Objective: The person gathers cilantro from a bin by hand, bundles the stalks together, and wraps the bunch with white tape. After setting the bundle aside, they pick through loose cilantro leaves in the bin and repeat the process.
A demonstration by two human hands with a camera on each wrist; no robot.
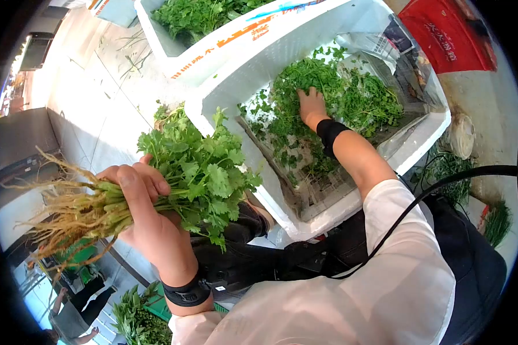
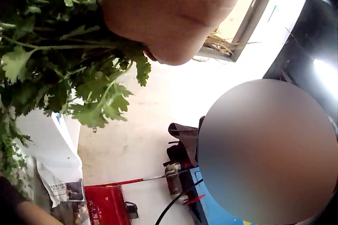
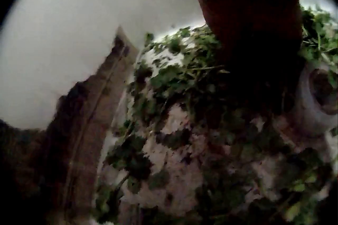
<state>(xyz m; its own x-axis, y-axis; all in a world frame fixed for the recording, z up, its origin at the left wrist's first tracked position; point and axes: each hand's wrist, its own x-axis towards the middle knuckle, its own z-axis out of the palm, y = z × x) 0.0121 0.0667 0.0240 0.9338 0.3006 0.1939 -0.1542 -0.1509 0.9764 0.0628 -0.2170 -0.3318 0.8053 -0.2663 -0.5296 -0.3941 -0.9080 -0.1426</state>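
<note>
On the far left the pale roots of my bunch of coriander are trailing out over the floor, and my left hand is wrapping tightly round the stems just above them, leaves fanning towards the white foam box. Further right, my right hand is reaching down into that box, palm down on the loose coriander lying on the newspaper that lines it; its fingertips are sinking among the leaves, so I cannot tell whether they are closing on any stems. Beyond the box a red bag is lying on the ground. As I judge it, I am picking out more sprigs to add to the bunch, so the next move calls for pinching stems low, lifting them free without tearing leaves, and lining their roots up with those in my left hand.
</note>
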